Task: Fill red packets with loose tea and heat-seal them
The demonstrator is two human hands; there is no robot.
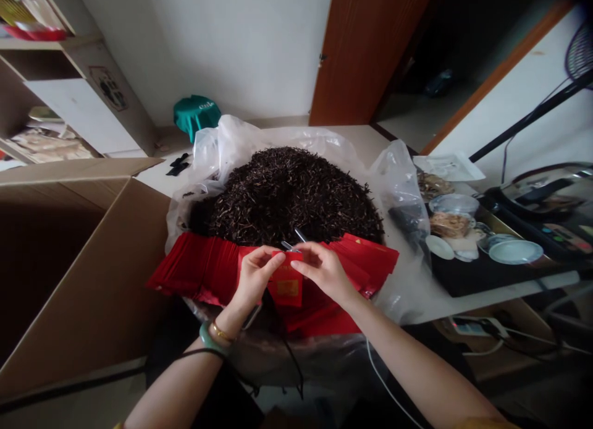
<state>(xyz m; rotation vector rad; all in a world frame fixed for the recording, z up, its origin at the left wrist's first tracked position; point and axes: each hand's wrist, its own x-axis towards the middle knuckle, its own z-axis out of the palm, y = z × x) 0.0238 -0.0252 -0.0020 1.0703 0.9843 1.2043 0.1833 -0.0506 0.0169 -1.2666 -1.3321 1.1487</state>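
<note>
Between my two hands is a small red packet (288,288) with gold print on its front. My left hand (257,273) pinches its top left corner with thumb and fingers. At the top right edge, my right hand (322,272) is closed on the packet, and a thin silver metal tool (301,235) sticks out past its fingers; its kind is hard to tell. Just beyond the hands rises a large heap of dark dried tea leaves (296,191) in a clear plastic bag (234,138). Rows of red packets (204,265) lie along its near edge on both sides.
An open cardboard box (102,262) stands at the left. On the right, a tea tray (456,279) carries small cups (515,251) and other tea ware. A green-covered stool or bin (197,114) is by the wall. A white cable (377,367) hangs under my right arm.
</note>
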